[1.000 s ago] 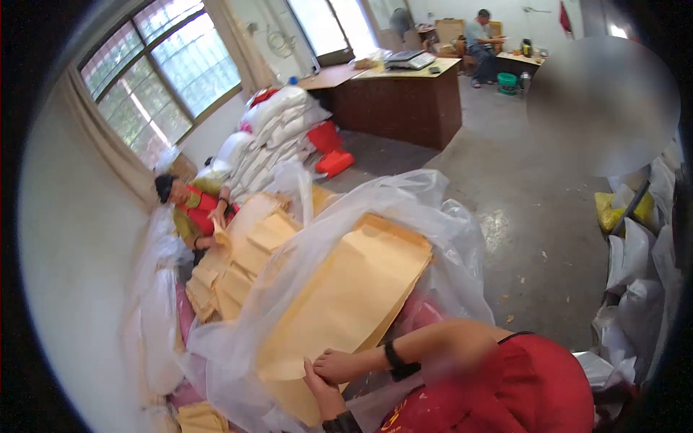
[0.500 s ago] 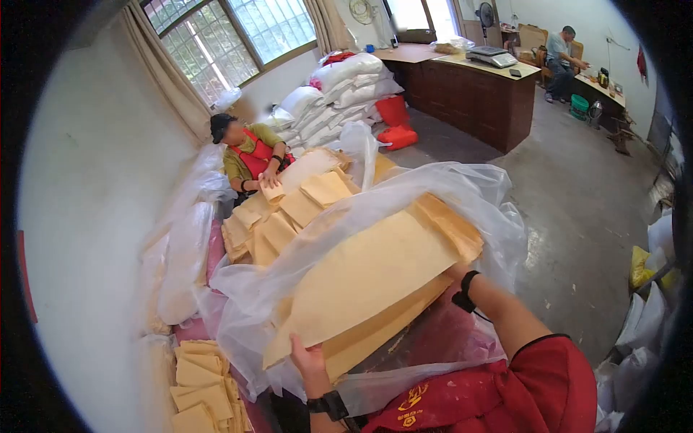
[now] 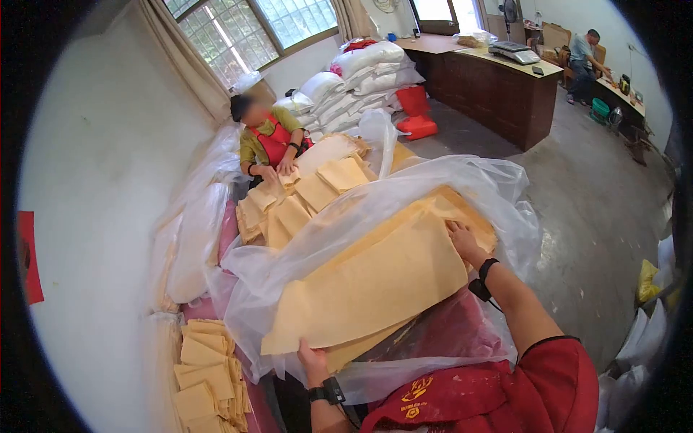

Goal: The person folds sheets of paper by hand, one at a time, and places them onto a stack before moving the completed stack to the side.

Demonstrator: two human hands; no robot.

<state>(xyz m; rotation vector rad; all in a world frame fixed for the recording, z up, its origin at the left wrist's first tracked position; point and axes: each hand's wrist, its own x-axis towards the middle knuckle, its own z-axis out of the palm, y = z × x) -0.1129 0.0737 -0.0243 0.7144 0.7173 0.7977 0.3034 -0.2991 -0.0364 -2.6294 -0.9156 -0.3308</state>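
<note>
A long, pale yellow sheet point(image 3: 375, 281) lies slanting over more sheets of the same kind, with clear plastic film point(image 3: 253, 289) around them. My left hand point(image 3: 313, 359) pinches the sheet's near left corner, thumb on top. At the right end, my right hand point(image 3: 465, 242) rests on the sheet's edge, its fingers bent over the end and partly hidden by the layers. Beyond the film is a pile of folded yellow sheets point(image 3: 289, 220).
A co-worker point(image 3: 271, 141) in a red apron handles folded sheets across the pile. More folded sheets point(image 3: 209, 375) are stacked at lower left. White sacks point(image 3: 375, 79), a red chair point(image 3: 415, 112) and a brown desk point(image 3: 484, 94) stand behind. Another person point(image 3: 583, 61) sits far right.
The top sheet has shifted toward me, baring more of the layers behind it. My right hand has moved up onto its right end. My left hand still holds the corner.
</note>
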